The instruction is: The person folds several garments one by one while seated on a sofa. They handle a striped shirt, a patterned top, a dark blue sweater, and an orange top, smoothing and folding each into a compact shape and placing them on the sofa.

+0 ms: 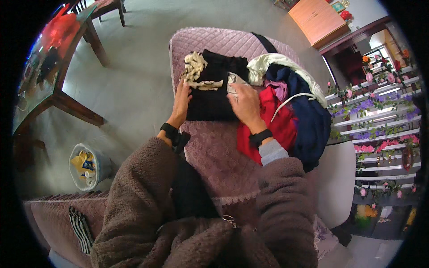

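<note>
A black garment (211, 105) lies in a roughly rectangular shape on the pink quilted sofa cover (214, 38). Cream fabric with dark markings (195, 65) is bunched at its upper left, with a strip running across the black cloth. My left hand (182, 100) rests at the left edge, fingertips by that strip. My right hand (246, 104) touches a pale patterned piece (235, 80) on the right side; its fingertips are partly hidden, so its hold is unclear. Close to my right hand lie a red garment (276, 117), a navy garment (310, 122) and a whitish garment with a cord (285, 60).
A glass-topped wooden table (63, 67) with a red bag (62, 28) stands at the left. Below it is a lined waste bin (75, 171). A striped cloth (80, 231) lies at lower left. A white slatted partition (385, 150) with artificial flowers is at the right.
</note>
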Tool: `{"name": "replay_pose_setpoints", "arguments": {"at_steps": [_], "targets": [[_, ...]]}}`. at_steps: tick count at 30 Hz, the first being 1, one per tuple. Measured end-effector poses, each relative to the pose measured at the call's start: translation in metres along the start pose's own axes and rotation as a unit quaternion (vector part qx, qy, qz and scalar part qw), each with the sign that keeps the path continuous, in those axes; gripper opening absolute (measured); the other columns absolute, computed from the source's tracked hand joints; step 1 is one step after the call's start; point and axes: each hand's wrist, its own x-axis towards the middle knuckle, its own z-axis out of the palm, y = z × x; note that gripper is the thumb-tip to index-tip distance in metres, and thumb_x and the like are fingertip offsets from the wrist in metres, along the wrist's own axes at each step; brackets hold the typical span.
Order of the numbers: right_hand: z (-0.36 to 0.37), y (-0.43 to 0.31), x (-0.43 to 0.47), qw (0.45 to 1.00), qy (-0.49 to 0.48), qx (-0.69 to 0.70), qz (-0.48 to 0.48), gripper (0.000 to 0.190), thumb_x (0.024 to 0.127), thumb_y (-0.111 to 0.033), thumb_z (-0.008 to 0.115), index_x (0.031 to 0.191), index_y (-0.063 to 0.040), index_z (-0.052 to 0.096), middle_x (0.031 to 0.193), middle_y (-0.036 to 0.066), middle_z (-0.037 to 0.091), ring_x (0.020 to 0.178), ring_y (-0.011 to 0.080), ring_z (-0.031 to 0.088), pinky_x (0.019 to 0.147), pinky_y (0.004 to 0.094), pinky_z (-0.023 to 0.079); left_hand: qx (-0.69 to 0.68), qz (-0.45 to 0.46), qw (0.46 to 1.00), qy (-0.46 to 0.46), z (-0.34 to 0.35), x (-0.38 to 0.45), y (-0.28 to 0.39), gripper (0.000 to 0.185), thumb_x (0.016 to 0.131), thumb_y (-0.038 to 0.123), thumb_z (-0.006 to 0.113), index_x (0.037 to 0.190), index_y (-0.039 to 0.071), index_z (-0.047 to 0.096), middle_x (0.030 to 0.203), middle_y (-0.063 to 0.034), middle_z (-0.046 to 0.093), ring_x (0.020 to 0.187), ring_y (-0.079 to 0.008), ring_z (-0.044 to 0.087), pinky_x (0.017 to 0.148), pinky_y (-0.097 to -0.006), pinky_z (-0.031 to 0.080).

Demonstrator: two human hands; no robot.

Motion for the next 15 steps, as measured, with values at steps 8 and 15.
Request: {"name": "replay_pose_setpoints", "arguments": {"at_steps": [8,15], "targets": [[0.043,-0.023,-0.038,0.970,-0.222,-0.095,0.037,0.091,0.072,-0.032,0.076,0.151,-0.023,0.033,0.155,0.011,0.033,0.141,0.0370,0.031,0.111,0.0607,0.023,0.619,0.319,0.704,-0.137,-0.019,-0.050,-0.034,0.090,0.066,0.011,0.067,0.149,0.010,0.034,0.151,-0.0184,0.036,0.141,-0.0353,0.033,0.117,-0.0478,0.026],[0.043,-0.041,-0.047,0.976,-0.170,-0.133,0.023,0.057,0.078,-0.003,0.056,0.133,-0.014,0.055,0.137,0.013,0.055,0.123,0.0324,0.052,0.101,0.0534,0.037,0.660,0.299,0.681,-0.109,-0.006,-0.046,-0.027,0.058,0.072,-0.003,0.061,0.129,0.007,0.057,0.127,-0.0154,0.060,0.118,-0.0311,0.056,0.102,-0.0415,0.043]]}}
